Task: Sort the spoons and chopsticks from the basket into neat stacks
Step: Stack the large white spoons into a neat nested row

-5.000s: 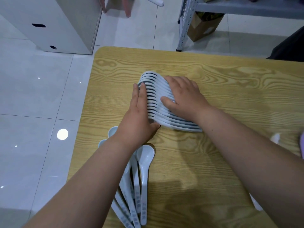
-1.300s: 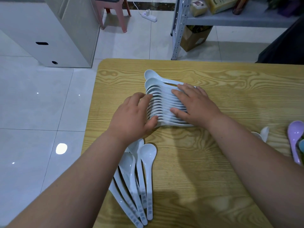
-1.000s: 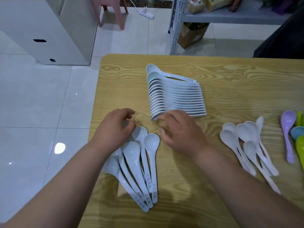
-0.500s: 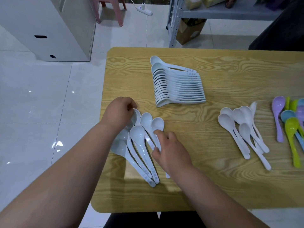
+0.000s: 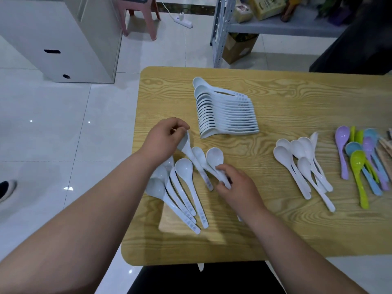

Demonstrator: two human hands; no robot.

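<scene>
A neat nested stack of white spoons (image 5: 224, 111) lies on its side on the wooden table (image 5: 275, 96). In front of it lies a loose fan of several white spoons (image 5: 180, 187). My left hand (image 5: 163, 139) pinches the bowl of one white spoon (image 5: 192, 160) from that fan. My right hand (image 5: 237, 187) grips the handle of another white spoon (image 5: 215, 155), whose bowl points away from me. A second loose group of white spoons (image 5: 303, 164) lies to the right, and coloured spoons (image 5: 360, 162) lie at the far right.
Pale chopstick ends (image 5: 387, 145) show at the right edge beside the coloured spoons. Beyond the table stand a white cabinet (image 5: 63, 39), a pink stool (image 5: 140, 15) and a metal shelf (image 5: 275, 28) with a cardboard box (image 5: 237, 47). The table's left edge borders tiled floor.
Both hands left the nested stack and came down to the loose fan. My left hand took hold of a spoon's bowl and my right hand closed on another spoon's handle.
</scene>
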